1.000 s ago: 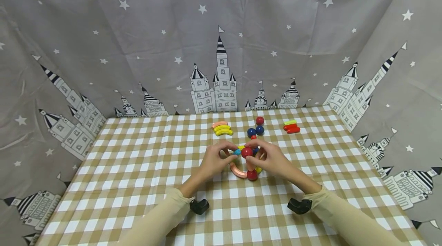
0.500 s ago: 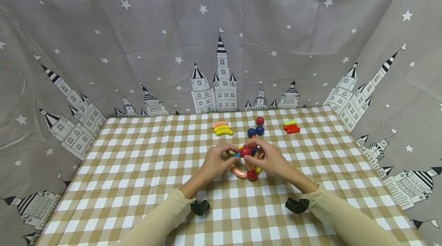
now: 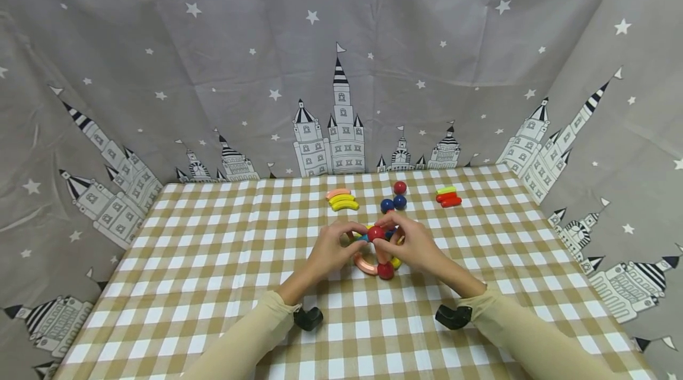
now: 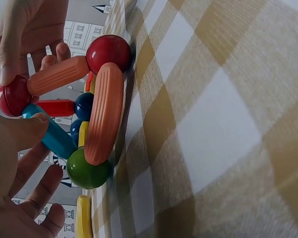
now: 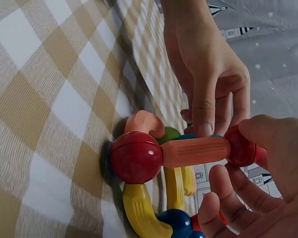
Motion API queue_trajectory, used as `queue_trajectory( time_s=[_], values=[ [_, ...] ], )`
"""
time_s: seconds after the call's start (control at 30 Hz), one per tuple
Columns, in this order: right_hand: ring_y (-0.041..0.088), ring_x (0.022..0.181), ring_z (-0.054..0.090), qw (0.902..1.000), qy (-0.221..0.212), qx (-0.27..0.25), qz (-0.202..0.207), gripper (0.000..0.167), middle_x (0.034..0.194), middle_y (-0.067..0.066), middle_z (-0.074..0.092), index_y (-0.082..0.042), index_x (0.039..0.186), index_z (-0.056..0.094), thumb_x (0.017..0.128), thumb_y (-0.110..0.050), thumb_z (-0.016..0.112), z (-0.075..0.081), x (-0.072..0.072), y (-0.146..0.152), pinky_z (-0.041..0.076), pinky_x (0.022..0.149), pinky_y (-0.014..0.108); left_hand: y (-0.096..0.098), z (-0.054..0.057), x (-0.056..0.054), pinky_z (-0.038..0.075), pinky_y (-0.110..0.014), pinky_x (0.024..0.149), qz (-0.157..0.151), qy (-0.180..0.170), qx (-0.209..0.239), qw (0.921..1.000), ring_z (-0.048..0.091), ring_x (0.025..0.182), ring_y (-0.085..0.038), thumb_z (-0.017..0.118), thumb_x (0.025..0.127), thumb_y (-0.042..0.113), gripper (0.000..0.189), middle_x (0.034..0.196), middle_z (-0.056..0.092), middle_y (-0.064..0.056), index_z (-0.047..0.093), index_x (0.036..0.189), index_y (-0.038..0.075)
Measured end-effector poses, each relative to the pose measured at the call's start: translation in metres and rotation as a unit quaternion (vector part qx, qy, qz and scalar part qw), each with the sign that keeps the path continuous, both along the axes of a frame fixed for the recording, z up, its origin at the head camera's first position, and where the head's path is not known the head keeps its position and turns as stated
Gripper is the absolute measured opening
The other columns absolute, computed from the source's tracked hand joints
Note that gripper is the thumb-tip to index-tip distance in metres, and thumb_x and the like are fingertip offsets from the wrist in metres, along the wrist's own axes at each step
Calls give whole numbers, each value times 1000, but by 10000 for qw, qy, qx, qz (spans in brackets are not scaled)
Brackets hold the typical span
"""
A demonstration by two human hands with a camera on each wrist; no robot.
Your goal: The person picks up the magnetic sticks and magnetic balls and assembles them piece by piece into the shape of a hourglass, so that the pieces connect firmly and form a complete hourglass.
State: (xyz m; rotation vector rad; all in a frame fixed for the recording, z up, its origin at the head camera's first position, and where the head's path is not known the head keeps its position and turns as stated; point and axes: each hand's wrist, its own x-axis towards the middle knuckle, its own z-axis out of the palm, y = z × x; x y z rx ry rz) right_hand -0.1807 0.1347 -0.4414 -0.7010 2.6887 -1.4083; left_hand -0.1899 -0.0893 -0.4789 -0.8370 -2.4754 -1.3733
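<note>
A frame of magnetic rods and balls stands on the checked cloth. My right hand (image 3: 415,245) pinches the red ball (image 5: 239,145) at its top between thumb and fingers. My left hand (image 3: 332,248) pinches a blue rod (image 4: 57,136), whose upper end meets that ball. Its lower end sits at a green ball (image 4: 88,168). A straight orange rod (image 5: 196,151) runs from the top ball down to a lower red ball (image 3: 386,271). A curved orange rod (image 4: 105,114) links the green and lower red balls; a curved yellow rod (image 5: 143,210) leads towards a blue ball (image 5: 175,223).
Behind the frame lie loose blue balls (image 3: 387,206) and a red ball (image 3: 400,188). Curved yellow rods (image 3: 344,204) with a curved orange rod (image 3: 338,193) lie back left. Red rods (image 3: 450,202) and a yellow-green rod (image 3: 446,190) lie back right. A patterned grey curtain (image 3: 240,72) hangs behind.
My right hand has moved slightly left with the red ball, closing the gap to the blue rod. My left hand stays nearly in place. The loose pieces have not moved.
</note>
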Motion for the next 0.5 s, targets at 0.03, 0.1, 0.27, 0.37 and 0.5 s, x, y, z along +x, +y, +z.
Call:
queue_trajectory(
  time_s=[0.03,0.1,0.27,0.37,0.5],
  values=[
    [14,75,63,10000,-35,-10,-34,28,106,0,69,-16,115,65,92,-21,80,0,0,-2,54,63,27,-1,0,-1,56,-44,76,4,-21,10,10000,68,87,-25,81,87,3,21,104,76,-5,76,108,5],
    [15,76,62,9999,-131,-17,-93,29,108,1,69,-17,116,64,92,-22,80,0,-1,-5,54,64,28,-3,1,-2,55,-45,78,48,-70,4,10000,67,88,-23,81,88,3,22,106,76,-4,76,109,6],
    [17,77,60,9994,-307,84,-167,32,107,0,71,-18,119,63,93,-24,79,1,-3,-9,53,66,29,-6,0,-3,55,-47,79,63,-99,31,9999,66,89,-22,80,88,2,22,108,76,-3,77,109,7],
    [16,77,60,9997,-171,80,-139,31,104,1,72,-16,121,65,94,-24,78,2,-3,-5,53,68,29,-6,0,-3,55,-47,79,13,-71,37,10000,67,89,-26,80,88,2,23,108,76,-3,76,110,7],
    [16,76,62,9994,156,-212,-211,30,104,4,71,-10,122,67,95,-22,76,4,-7,2,54,68,30,-7,-1,-3,56,-46,79,14,-96,20,10000,68,91,-28,80,89,3,22,109,76,-3,76,110,7]
  ],
)
